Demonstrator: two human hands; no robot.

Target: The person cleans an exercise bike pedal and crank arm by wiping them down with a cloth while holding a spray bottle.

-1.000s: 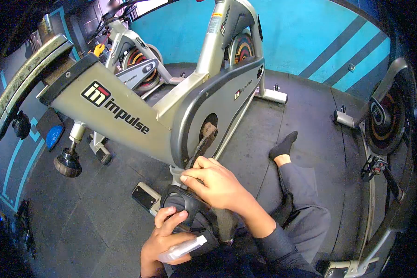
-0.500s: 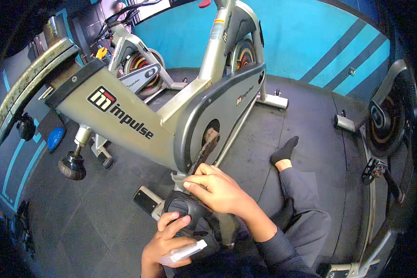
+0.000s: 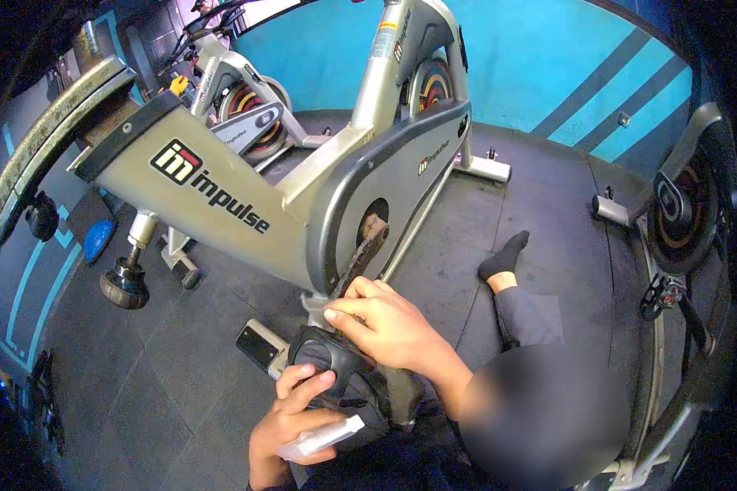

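An exercise bike with a grey "impulse" frame (image 3: 221, 192) stands before me. Its worn crank arm (image 3: 362, 260) runs down from the chain cover to my right hand (image 3: 389, 323), whose closed fingers wrap over its lower end. Below that hand is a black part (image 3: 315, 350), apparently the pedal with its foot cage. My left hand (image 3: 291, 421) is closed round a small white, partly clear block-like item (image 3: 323, 438). Two of its fingertips rest against the black part. The exact contact under my right fingers is hidden.
Another bike (image 3: 250, 123) stands behind on the left, and part of a third (image 3: 684, 204) on the right. A knob (image 3: 124, 285) sticks out below the frame. My outstretched foot in a black sock (image 3: 504, 255) lies on dark floor tiles (image 3: 549, 245). A blur covers the lower right.
The view has shifted slightly. My right hand sits a little higher in view, still at the crank's lower end. My left hand keeps the white item against the black part.
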